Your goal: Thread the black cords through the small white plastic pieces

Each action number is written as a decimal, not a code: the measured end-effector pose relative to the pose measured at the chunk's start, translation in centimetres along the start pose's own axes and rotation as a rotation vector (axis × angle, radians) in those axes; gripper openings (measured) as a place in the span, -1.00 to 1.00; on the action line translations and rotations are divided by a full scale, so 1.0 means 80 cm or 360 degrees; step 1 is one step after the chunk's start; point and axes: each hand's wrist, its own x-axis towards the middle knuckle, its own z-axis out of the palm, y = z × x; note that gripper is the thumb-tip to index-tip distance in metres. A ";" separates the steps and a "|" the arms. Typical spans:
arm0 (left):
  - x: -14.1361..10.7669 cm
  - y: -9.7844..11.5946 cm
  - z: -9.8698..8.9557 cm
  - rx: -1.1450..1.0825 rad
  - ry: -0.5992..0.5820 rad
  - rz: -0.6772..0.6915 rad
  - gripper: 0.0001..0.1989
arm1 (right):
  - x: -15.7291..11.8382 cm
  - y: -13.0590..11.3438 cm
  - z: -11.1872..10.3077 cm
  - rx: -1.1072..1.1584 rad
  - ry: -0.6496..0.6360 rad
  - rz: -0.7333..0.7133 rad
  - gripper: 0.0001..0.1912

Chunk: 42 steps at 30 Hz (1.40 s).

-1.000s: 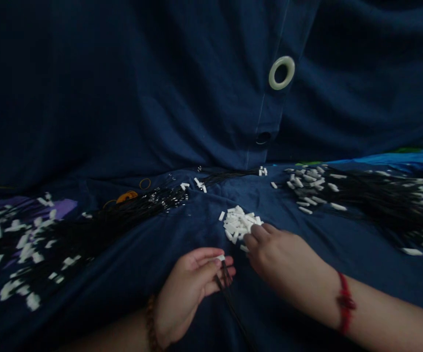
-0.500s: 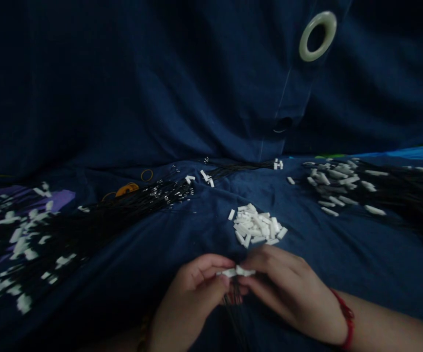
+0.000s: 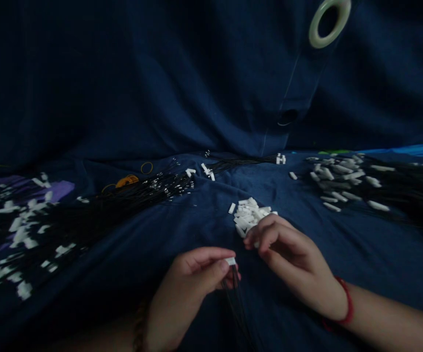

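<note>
L hand was pinching a white plastic connector btw thumb & fingers, narrow grip; black wires hung down just below it, by the fingers; R hand was curled & narrow, its fingertips touching the edge of a pile of white connectors just ahead; can't tell if it held a piece; red string bracelet on R wrist, beaded bracelet on L wrist; dark blue cloth lay under everything; ahead-left of L hand, a bundle of metal-tipped black wires, w/ a rubber band & orange item beyond it; ahead-right of R hand, a heap of connectors on black wires; pale ring grommet far ahead of both hands.
</note>
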 end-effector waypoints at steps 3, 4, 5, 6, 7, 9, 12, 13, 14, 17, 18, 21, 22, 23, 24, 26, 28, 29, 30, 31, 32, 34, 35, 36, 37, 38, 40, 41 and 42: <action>0.001 -0.003 0.000 0.0071 -0.0012 0.0023 -0.82 | 0.000 0.005 0.002 0.0122 -0.0024 0.0055 -0.95; 0.001 -0.004 -0.001 0.0099 -0.0018 0.0041 -0.83 | 0.000 0.006 0.003 0.0156 -0.0060 0.0088 -0.96; 0.001 -0.004 -0.001 0.0123 -0.0025 0.0063 -0.84 | 0.000 0.007 0.004 0.0182 -0.0106 0.0119 -0.95; 0.002 -0.005 -0.002 0.0151 -0.0032 0.0090 -0.86 | 0.000 0.008 0.004 0.0197 -0.0158 0.0142 -0.95; 0.002 -0.004 -0.002 0.0185 -0.0035 0.0116 -0.87 | 0.001 0.008 0.005 0.0197 -0.0212 0.0158 -0.95; 0.002 -0.001 -0.003 0.0271 -0.0044 0.0154 -0.89 | 0.003 0.007 0.005 0.0169 -0.0314 0.0181 -0.93; 0.002 0.004 -0.004 0.0409 -0.0040 0.0174 -0.91 | 0.005 0.005 0.005 0.0108 -0.0425 0.0225 -0.84; 0.002 0.006 -0.005 0.0434 -0.0037 0.0194 -0.91 | 0.005 0.004 0.005 0.0086 -0.0440 0.0238 -0.82; 0.003 0.007 -0.005 0.0454 -0.0034 0.0231 -0.92 | 0.005 0.003 0.005 0.0061 -0.0443 0.0244 -0.81; 0.005 0.007 -0.006 0.0506 -0.0029 0.0321 -0.95 | 0.003 0.001 0.005 -0.0048 -0.0391 0.0236 -0.79; 0.005 0.006 -0.007 0.0504 -0.0029 0.0314 -0.94 | 0.002 0.000 0.005 -0.0090 -0.0362 0.0232 -0.78; 0.008 0.005 -0.009 0.0429 -0.0069 0.0225 -0.79 | -0.002 -0.004 0.004 -0.0199 -0.0292 0.0207 -0.78; 0.008 0.005 -0.010 0.0402 -0.0087 0.0209 -0.74 | -0.003 -0.005 0.003 -0.0218 -0.0284 0.0186 -0.81; 0.009 0.005 -0.010 0.0391 -0.0100 0.0200 -0.72 | -0.004 -0.007 0.003 -0.0227 -0.0284 0.0158 -0.84; 0.009 0.005 -0.011 0.0394 -0.0113 0.0188 -0.72 | -0.004 -0.007 0.003 -0.0228 -0.0286 0.0127 -0.86; 0.009 0.004 -0.012 0.0412 -0.0134 0.0168 -0.75 | -0.005 -0.007 0.003 -0.0201 -0.0293 0.0064 -0.87; 0.010 0.004 -0.013 0.0407 -0.0171 0.0162 -0.78 | -0.005 -0.006 0.004 -0.0156 -0.0297 0.0020 -0.88; 0.010 0.004 -0.014 0.0394 -0.0188 0.0163 -0.78 | -0.005 -0.005 0.004 -0.0137 -0.0296 0.0011 -0.88; 0.010 0.003 -0.014 0.0377 -0.0196 0.0166 -0.79 | -0.004 -0.004 0.004 -0.0120 -0.0294 0.0007 -0.87; 0.011 0.003 -0.014 0.0365 -0.0197 0.0164 -0.80 | -0.004 -0.003 0.004 -0.0107 -0.0293 0.0008 -0.87; 0.011 0.003 -0.014 0.0356 -0.0194 0.0157 -0.81 | -0.004 -0.003 0.004 -0.0095 -0.0294 0.0009 -0.86; 0.012 0.003 -0.014 0.0329 -0.0200 0.0145 -0.83 | -0.004 -0.003 0.004 -0.0072 -0.0294 0.0009 -0.86; 0.013 0.004 -0.014 0.0303 -0.0221 0.0142 -0.82 | -0.004 -0.003 0.003 -0.0059 -0.0297 0.0006 -0.86; 0.013 0.004 -0.013 0.0268 -0.0255 0.0142 -0.81 | -0.004 -0.003 0.004 -0.0047 -0.0302 0.0005 -0.86; 0.012 0.003 -0.013 0.0230 -0.0290 0.0140 -0.79 | -0.004 -0.004 0.004 -0.0036 -0.0307 0.0006 -0.87; 0.012 0.003 -0.012 0.0198 -0.0318 0.0139 -0.79 | -0.004 -0.004 0.004 -0.0025 -0.0319 0.0005 -0.87; 0.011 0.003 -0.012 0.0177 -0.0343 0.0146 -0.81 | -0.003 -0.004 0.005 -0.0007 -0.0338 0.0014 -0.88; 0.011 0.003 -0.011 0.0183 -0.0334 0.0153 -0.83 | -0.003 -0.004 0.006 0.0001 -0.0343 0.0019 -0.87; 0.011 0.003 -0.011 0.0192 -0.0323 0.0157 -0.84 | -0.003 -0.004 0.006 0.0008 -0.0347 0.0028 -0.87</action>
